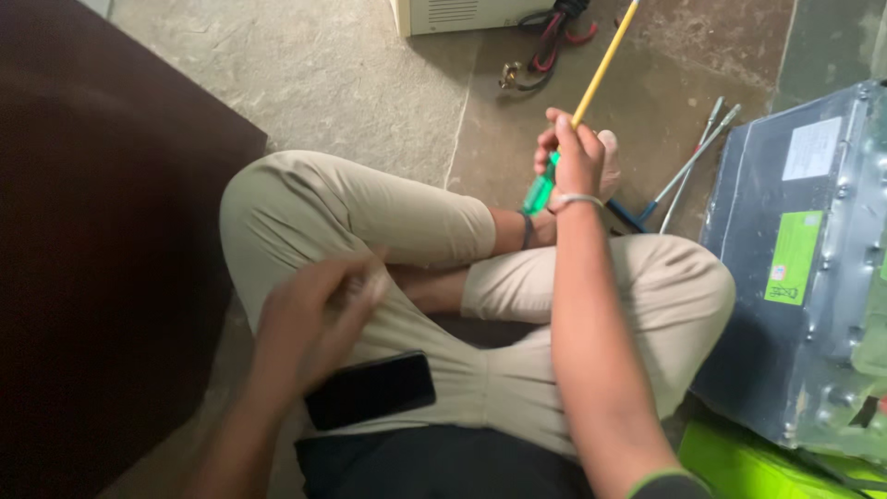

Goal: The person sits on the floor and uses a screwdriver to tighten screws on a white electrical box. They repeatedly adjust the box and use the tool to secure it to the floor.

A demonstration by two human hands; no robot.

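Since the view looks straight down on crossed legs in beige trousers (388, 222), I start with what lies closest to me: a black phone (370, 390) resting flat on the lap. Just above it my left hand (309, 323) is blurred; its fingers look loosely curled and half open, and I cannot tell whether it has anything in them. It hovers over the left thigh, close to the phone's upper edge.

Further out, my right hand (575, 159) is closed around a screwdriver (577, 106), fingers wrapped over the place where handle meets shaft. A thin pale bracelet (575, 200) circles that wrist. The tool sits above the right knee, over the stone floor (351, 83). Its long axis runs on a diagonal: the translucent green handle sticks out below the fist toward the lower left, and the long yellow shaft rises toward the upper right until it leaves the picture at the top edge. The tip is out of view.

Beyond the fist, two more slim tools (688, 166) with pale shafts lie on the floor, one with a blue handle. To the right stands a grey metal box (813, 277) bearing a green sticker. At the far edge lie red and black cables (550, 46) beside a white casing (462, 13).
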